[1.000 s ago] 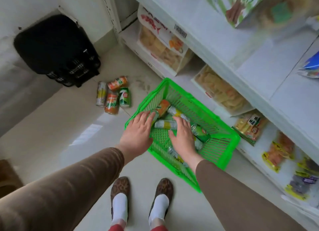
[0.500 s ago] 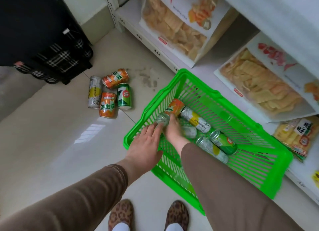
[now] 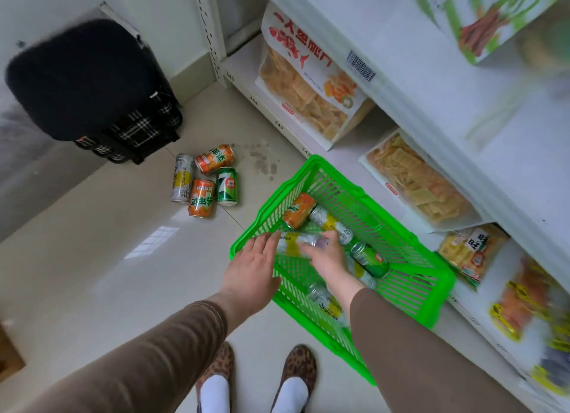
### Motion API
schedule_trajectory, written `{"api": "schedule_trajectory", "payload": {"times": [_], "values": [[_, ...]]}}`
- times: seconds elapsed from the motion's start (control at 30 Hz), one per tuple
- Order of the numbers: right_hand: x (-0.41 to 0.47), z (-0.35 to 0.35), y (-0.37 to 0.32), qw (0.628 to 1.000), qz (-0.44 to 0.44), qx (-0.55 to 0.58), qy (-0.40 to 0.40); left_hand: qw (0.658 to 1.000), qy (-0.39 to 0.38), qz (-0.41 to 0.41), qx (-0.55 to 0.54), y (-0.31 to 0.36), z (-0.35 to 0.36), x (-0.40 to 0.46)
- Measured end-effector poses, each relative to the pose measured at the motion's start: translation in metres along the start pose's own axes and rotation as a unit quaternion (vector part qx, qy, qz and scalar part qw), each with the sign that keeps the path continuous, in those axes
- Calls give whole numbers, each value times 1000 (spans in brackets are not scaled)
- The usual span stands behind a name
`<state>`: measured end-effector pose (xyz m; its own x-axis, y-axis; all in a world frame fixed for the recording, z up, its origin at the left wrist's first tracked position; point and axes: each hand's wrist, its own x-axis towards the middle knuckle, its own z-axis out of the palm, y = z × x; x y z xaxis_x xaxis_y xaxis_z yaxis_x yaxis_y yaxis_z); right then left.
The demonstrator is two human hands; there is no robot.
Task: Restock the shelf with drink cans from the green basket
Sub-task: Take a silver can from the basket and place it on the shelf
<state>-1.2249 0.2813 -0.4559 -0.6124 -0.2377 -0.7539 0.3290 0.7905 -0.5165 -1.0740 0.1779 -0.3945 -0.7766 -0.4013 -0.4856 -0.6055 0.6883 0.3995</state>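
1. The right hand is curled round a silver-and-yellow drink can, held lying sideways over the near corner of the green slatted plastic basket on the floor; the left hand is spread flat with straight fingers, holding nothing, beside the can's end at the basket rim.
2. Risk, as I judge it: the can is gripped sideways, apparently near one end, so it could tip out and drop onto the cans below.
3. Lifting past the rim could snag a knuckle or the can on the basket wall and drag the light basket.
4. An orange can, a green can and other silver-and-yellow cans lie loose in the basket and may roll once disturbed.
5. Four cans lie on the pale tiled floor to the left, near a black bag: a trip hazard.
6. The white shelf carries large clear snack bags, crowding the lower levels; free space for cans is not evident there.
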Motion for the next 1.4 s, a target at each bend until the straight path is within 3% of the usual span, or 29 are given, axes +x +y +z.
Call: {"api": "schedule_trajectory", "payload": {"times": [0.13, 0.3, 0.53, 0.63, 0.77, 0.9, 0.97, 1.1, 1.4], "values": [[-93, -67, -64, 972, 72, 222, -38, 1000, 23, -1, -15, 34, -88, -47], [-230, -143, -170, 917, 65, 363, -154, 996, 88, 10, -26, 79, -226, -109], [-392, -214, -297, 840, -84, 418, -335, 980, 187, 73, 4, 133, -399, -173], [-430, -236, -341, 832, -167, 384, -365, 970, 213, 115, 36, 157, -451, -180], [-447, -272, -392, 842, -204, 401, -296, 954, 249, 159, 51, 197, -506, -168], [-439, -312, -435, 831, -251, 442, -227, 940, 274, 200, 47, 238, -547, -140], [-424, -331, -451, 842, -298, 427, -141, 934, 281, 216, 43, 258, -563, -122], [-383, -360, -476, 886, -361, 287, 59, 933, 285, 216, 46, 288, -582, -84], [-294, -391, -547, 876, -334, 249, 242, 941, 261, 213, 41, 327, -611, -13]]}}
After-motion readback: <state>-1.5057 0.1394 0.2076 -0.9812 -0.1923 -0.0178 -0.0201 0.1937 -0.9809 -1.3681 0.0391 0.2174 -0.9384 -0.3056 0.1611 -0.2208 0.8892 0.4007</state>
